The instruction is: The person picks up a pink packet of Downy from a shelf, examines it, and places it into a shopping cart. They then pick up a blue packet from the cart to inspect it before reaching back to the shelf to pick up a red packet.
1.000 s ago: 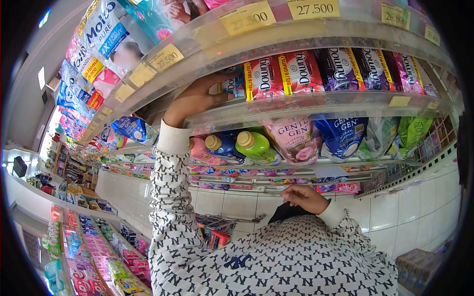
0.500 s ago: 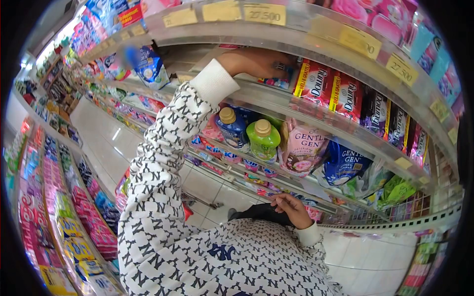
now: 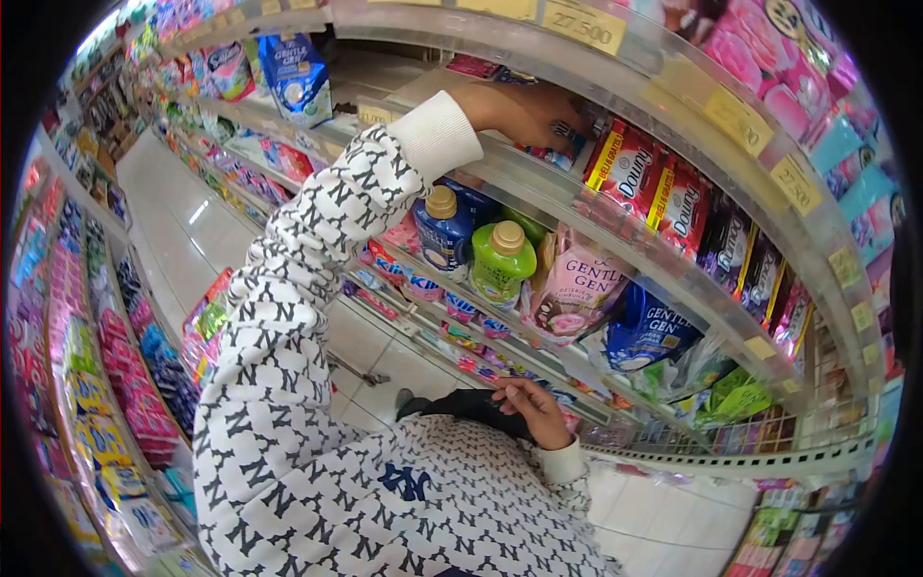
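Note:
My left hand, with a ring on one finger, reaches onto a shelf. Its fingers curl down over a blue packet, mostly hidden under the hand. Right beside it stand red Downy sachet packs and dark Downy packs. My right hand hangs low in front of my body, fingers loosely curled together and nothing visible in them. On the shelf below are a blue bottle, a green bottle and a pink Gentle Gen pouch.
A clear shelf edge with price tags runs above my left hand. A blue Gentle Gen pouch stands farther left. Another stocked shelf lines the aisle's left side, across the tiled floor. A wire rack is at lower right.
The view has shifted, so the shelves appear tilted and moved. My left hand stays at the blue packet, beside the red Downy packs. My right hand remains low and curled.

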Motion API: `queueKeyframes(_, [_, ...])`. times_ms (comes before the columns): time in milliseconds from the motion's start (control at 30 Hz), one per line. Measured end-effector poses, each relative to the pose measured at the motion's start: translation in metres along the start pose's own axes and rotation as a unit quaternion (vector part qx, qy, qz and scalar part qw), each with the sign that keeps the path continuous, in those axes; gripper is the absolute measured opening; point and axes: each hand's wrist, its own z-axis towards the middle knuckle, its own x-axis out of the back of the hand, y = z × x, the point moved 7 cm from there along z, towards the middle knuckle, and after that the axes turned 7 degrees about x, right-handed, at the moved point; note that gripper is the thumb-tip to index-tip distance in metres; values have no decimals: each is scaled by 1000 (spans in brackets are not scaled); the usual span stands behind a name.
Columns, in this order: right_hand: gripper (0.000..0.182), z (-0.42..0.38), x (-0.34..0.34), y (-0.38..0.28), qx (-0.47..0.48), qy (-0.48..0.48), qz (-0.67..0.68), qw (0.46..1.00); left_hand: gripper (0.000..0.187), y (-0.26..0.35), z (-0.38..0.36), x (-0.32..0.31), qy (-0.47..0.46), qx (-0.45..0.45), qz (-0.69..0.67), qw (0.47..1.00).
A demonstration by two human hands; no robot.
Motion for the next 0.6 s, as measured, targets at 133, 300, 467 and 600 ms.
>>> queueKeyframes(133, [34, -2, -4, -3, -3, -4, -4, 1000, 43, 7, -23, 21, 49, 15, -14, 999])
queueKeyframes(300, [32, 0, -17, 10, -31, 4, 15, 999, 38, 26, -116, 44, 197, 70, 50, 977])
queueKeyframes(467, [32, 22, -38, 30, -16, -4, -36, 999, 34, 61, -285, 45, 337, 193, -4, 922])
queueKeyframes(600, [36, 33, -101, 20, -36, -13, -109, 993, 23, 27, -479, -54, 387, 500, -15, 775])
